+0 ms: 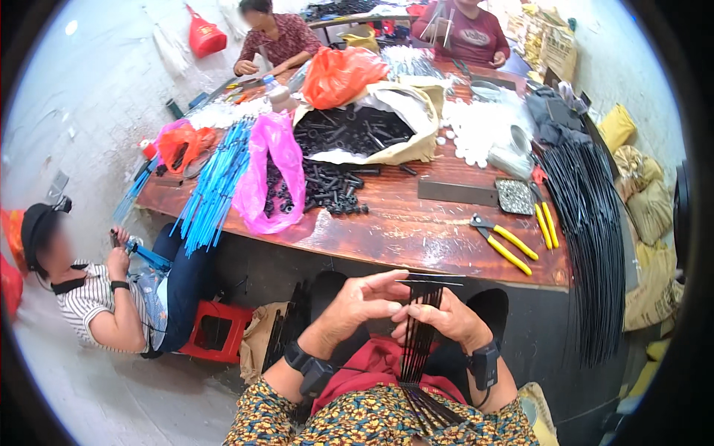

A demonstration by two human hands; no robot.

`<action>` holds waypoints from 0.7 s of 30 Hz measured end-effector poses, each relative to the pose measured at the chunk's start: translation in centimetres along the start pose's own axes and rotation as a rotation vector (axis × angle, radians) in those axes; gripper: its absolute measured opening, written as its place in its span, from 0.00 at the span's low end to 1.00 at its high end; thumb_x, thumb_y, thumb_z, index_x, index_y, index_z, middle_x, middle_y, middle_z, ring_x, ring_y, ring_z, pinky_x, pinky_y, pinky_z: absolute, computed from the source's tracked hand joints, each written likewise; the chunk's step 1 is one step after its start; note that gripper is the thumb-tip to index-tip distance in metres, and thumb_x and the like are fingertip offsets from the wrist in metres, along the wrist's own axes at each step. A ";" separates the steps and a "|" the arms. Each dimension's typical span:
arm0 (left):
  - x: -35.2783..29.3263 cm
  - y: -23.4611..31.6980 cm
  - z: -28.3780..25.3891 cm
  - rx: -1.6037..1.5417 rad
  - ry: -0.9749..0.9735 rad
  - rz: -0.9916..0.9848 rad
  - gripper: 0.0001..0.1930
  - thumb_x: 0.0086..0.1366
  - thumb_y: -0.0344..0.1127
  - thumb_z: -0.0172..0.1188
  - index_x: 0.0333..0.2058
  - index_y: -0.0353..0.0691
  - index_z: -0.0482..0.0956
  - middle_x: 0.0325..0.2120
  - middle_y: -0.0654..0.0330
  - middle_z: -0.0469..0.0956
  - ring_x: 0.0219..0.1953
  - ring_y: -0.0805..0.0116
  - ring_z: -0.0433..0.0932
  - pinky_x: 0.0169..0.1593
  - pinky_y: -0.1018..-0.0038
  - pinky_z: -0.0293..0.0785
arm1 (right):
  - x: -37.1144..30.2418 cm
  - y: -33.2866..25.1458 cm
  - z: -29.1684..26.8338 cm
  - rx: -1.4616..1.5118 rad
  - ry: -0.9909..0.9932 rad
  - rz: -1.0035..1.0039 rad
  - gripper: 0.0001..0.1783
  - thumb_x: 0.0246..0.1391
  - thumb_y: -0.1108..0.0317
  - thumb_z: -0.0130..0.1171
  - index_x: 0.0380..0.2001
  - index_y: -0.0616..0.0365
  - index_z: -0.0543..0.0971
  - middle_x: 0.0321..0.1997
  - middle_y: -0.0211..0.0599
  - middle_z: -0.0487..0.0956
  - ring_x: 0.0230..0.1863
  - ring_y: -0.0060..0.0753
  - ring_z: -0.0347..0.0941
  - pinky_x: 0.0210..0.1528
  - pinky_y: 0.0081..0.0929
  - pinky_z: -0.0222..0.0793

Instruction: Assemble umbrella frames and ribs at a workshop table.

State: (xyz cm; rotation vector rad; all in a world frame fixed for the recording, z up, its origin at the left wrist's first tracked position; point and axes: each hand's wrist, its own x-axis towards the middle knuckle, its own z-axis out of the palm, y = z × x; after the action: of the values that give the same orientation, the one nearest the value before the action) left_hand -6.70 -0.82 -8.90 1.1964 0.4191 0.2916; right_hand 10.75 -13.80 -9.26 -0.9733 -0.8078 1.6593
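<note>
In front of my lap is a bundle of thin black rods [418,343], standing roughly upright with its lower ends fanning out over my patterned clothing. My right hand [451,321] is closed round the upper part of this bundle, fingertips showing on its left side. At the bundle's top, a couple of thin black strips [439,280] lie crosswise. My left hand [358,306] has curved fingers at the left ends of these strips and seems to pinch them; the exact contact is too small to see clearly.
The wooden table [416,241] ahead bears yellow-handled pliers [506,244], black bolt-like parts [327,186], a pink bag [271,175] and blue rods [219,182]. Long black rods [584,238] overhang its right side. A person [111,290] sits left near a red stool [216,331]; two people are across.
</note>
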 end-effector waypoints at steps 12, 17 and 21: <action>9.3 7.0 -8.8 0.304 0.604 0.306 0.14 0.60 0.30 0.58 0.43 0.28 0.79 0.29 0.54 0.82 0.28 0.69 0.82 0.30 0.77 0.79 | -0.2 -0.2 -0.9 -0.036 0.071 0.031 0.18 0.62 0.63 0.54 0.40 0.72 0.79 0.33 0.47 0.83 0.35 0.34 0.82 0.40 0.28 0.78; 17.8 10.5 -11.2 0.725 0.717 0.413 0.12 0.55 0.32 0.58 0.37 0.38 0.85 0.27 0.55 0.83 0.24 0.68 0.82 0.31 0.73 0.77 | -0.4 -0.3 -0.7 0.017 0.083 0.049 0.18 0.62 0.63 0.54 0.40 0.72 0.78 0.33 0.47 0.83 0.36 0.35 0.82 0.41 0.31 0.80; 21.9 10.8 -12.2 1.101 0.699 0.541 0.11 0.53 0.34 0.58 0.34 0.46 0.87 0.31 0.48 0.82 0.38 0.50 0.82 0.45 0.64 0.77 | -0.5 -0.1 -1.0 0.008 0.104 0.054 0.19 0.61 0.62 0.55 0.40 0.72 0.78 0.33 0.47 0.83 0.35 0.35 0.82 0.41 0.31 0.80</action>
State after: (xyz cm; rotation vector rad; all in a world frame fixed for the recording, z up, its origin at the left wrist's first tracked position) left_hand 7.13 22.58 -5.97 2.2898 0.9204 1.0504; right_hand 11.73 -14.20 -9.54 -1.0752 -0.7100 1.6419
